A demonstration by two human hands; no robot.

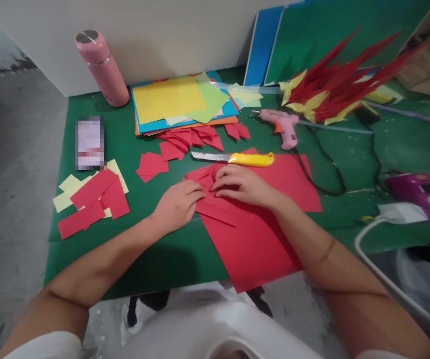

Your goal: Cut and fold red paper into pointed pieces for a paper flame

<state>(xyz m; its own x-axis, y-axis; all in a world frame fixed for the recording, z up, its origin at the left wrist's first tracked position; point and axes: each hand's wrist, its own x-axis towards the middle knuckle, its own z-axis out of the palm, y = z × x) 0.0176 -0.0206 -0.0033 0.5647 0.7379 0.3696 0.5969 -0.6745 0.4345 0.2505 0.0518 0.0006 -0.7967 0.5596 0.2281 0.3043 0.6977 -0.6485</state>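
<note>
My left hand [176, 203] has its fingers closed on the near-left part of a folded piece of red paper [204, 173]. From the other side, my right hand [242, 185] pinches the same piece, its fingertips close to those of the left. Part of the fold is hidden under the fingers. Beneath lies a large red sheet [254, 239], its near corner hanging past the table edge. A yellow-handled utility knife [250, 159] rests just beyond my right hand, blade pointing left. Several small folded red pieces [187, 139] lie behind my hands.
A pink flask [105, 70], a blurred-out phone [90, 143] and red and yellow paper strips [93, 199] stand or lie at left. Coloured sheets [170, 99] are stacked behind. Rightward are a pink glue gun [280, 124] with its cord, a red-yellow paper flame shape [334, 85] and a white plug [405, 213].
</note>
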